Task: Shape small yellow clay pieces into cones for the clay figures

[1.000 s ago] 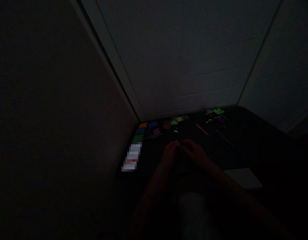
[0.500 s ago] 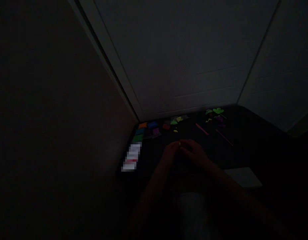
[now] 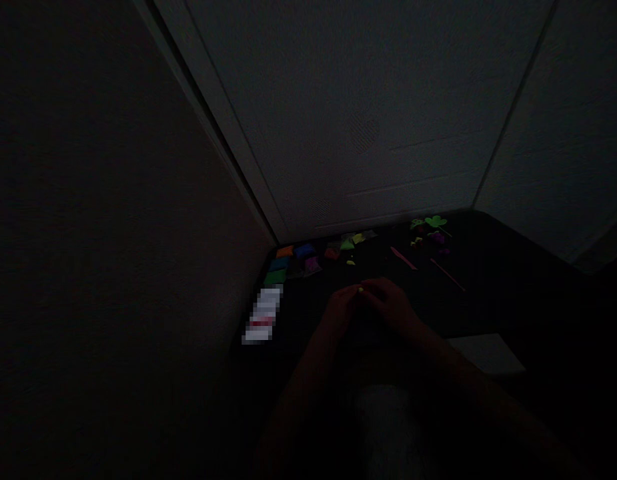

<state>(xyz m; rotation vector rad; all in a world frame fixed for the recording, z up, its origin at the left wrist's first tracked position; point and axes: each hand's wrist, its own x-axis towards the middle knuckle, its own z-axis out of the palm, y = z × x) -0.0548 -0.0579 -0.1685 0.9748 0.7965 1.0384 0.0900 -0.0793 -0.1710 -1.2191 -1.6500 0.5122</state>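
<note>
The scene is very dark. My left hand [image 3: 342, 303] and my right hand [image 3: 388, 298] meet at the fingertips above the black table, both closed around a tiny piece of yellow modelling clay [image 3: 361, 290]. Just beyond them lies another small lump of yellow clay [image 3: 351, 263], with a few crumbs near it. To the right rest a pink flat modelling tool [image 3: 403, 258] and a thin pink stick tool [image 3: 447, 274]. How each finger grips the piece is hard to make out.
Coloured clay packets, among them orange [image 3: 285, 251], blue [image 3: 304, 251] and green [image 3: 276, 276], line the back left. A green flower shape [image 3: 435, 221] and purple clay [image 3: 437, 237] lie at the back right. A pale flat object [image 3: 488, 353] sits at the front right edge.
The fingers have shifted slightly, and the yellow clay between them shows a little more. My right thumb has moved in closer to the left fingertips. The things on the table stay put.
</note>
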